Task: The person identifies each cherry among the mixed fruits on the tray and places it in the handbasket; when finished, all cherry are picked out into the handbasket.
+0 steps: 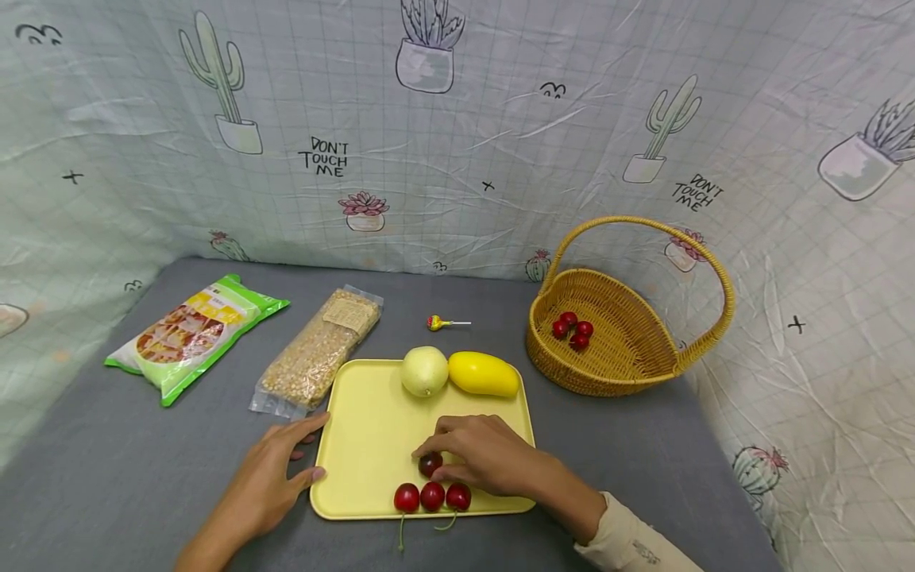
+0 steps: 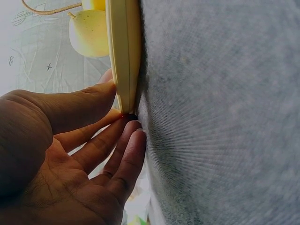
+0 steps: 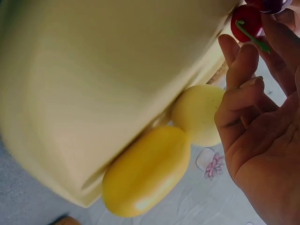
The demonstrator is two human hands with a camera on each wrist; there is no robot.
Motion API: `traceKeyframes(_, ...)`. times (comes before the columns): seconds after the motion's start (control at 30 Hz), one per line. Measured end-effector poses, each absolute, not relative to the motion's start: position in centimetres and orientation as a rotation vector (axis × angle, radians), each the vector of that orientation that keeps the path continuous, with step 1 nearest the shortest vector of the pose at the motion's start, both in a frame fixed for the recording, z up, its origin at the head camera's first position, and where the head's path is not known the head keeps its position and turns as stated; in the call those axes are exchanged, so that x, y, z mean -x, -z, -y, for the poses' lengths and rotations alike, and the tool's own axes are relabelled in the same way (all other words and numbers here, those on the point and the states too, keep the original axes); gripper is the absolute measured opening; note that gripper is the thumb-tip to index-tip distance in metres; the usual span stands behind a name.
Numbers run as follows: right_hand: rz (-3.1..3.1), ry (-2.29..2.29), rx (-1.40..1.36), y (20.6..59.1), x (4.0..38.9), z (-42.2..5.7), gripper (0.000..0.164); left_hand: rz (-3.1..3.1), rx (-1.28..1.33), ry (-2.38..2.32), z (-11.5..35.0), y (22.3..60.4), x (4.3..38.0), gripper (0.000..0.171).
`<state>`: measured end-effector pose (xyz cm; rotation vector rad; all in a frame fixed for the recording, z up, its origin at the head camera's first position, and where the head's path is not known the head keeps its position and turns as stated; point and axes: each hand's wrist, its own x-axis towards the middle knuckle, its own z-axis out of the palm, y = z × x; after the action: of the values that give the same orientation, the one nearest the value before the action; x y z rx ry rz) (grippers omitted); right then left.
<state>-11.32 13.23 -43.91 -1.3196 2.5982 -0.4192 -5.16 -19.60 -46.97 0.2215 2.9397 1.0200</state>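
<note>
A pale yellow tray (image 1: 372,429) lies in front of me. Thumb and fingertips of my left hand (image 1: 268,477) touch its left rim, fingers fairly straight; the left wrist view shows the thumb against the tray's edge (image 2: 123,56). Over the tray's right half, my right hand (image 1: 493,453) pinches a dark red cherry (image 1: 430,464) between thumb and index finger. Three more cherries (image 1: 432,496) sit in a row along the near rim, some stems hanging over it. In the right wrist view, a cherry with a green stem (image 3: 247,23) shows by the fingers.
At the tray's far side lie a round pale pear (image 1: 425,371) and a yellow mango (image 1: 484,374). A wicker basket (image 1: 608,385) with a tall handle holds several cherries at right. Beyond the tray is a lollipop (image 1: 438,322); leftward lie a grain bag (image 1: 314,353) and a green-edged packet (image 1: 189,334).
</note>
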Motion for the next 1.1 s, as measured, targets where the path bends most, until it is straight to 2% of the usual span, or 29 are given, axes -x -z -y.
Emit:
traceKeyframes(0.43,-2.688,0.584,1.27,43.8,11.8,-13.2,0.03,-2.94,-0.218,-1.012,19.6,46.9,5.2,0.077)
traceKeyframes(0.8,-2.822,0.797,1.295,42.8,13.1,-14.5,0.029,-2.941,-0.223,-1.011,19.6,47.0,5.2,0.077)
traceKeyframes(1.1,-2.941,0.908,1.21,41.7,14.0,-15.9,0.029,-2.959,-0.239,-1.023,19.7,47.1,5.2,0.076)
